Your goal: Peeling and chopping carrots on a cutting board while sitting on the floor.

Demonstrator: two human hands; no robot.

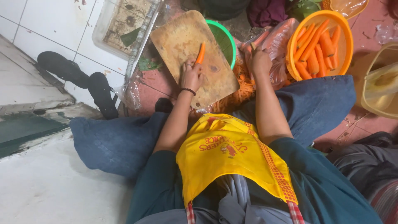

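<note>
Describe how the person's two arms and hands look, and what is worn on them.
Both forearms are bare. Dark teal short sleeves cover the upper arms only. The left hand has a thin black beaded bracelet at the wrist and a small ring on one finger. The right hand shows no ring or bracelet, and neither hand wears a glove.

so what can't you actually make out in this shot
Head view only:
- What the right hand grips: its closed fingers hide it.
- Lower end of the carrot on the cutting board: covered by the left hand.
- Green bowl: mostly hidden under the board.
- Yellow bucket: cut off by the right edge.
</note>
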